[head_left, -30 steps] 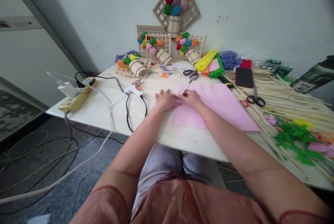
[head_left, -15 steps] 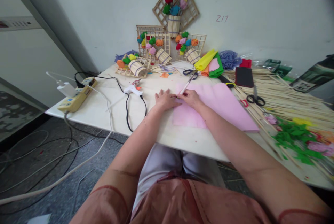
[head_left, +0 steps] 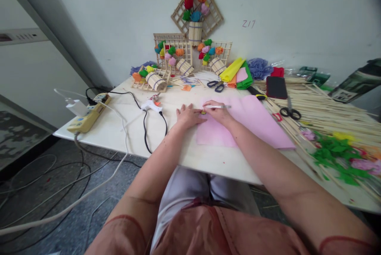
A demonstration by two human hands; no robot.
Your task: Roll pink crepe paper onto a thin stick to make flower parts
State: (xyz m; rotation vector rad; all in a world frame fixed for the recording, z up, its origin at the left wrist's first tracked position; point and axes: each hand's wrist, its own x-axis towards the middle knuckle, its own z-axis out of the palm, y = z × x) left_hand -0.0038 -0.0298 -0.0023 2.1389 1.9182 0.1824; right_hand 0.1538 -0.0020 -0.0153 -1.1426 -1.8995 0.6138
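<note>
A sheet of pink paper (head_left: pixel 253 124) lies flat on the white table. At its left edge my left hand (head_left: pixel 188 116) rests with fingers spread, the index fingertip touching a small yellowish piece (head_left: pixel 203 112) on the paper. What that piece is, I cannot make out. My right hand (head_left: pixel 220 114) is closed around a white pen (head_left: pixel 218 106), which lies nearly level and points to the right. The right fingertips are close beside the yellowish piece.
Left of my hands lies a white glue gun (head_left: pixel 152 105) with its black cord. A power strip (head_left: pixel 89 114) sits at the left edge. Behind are scissors (head_left: pixel 215 85) and stick baskets of paper flowers (head_left: pixel 156 81). Wooden sticks (head_left: pixel 324 104), a phone (head_left: pixel 276 87) and green scraps (head_left: pixel 333 154) cover the right side.
The pen has swung from upright to nearly level in my right hand. The small yellowish piece now shows between the hands. My left hand stays in place.
</note>
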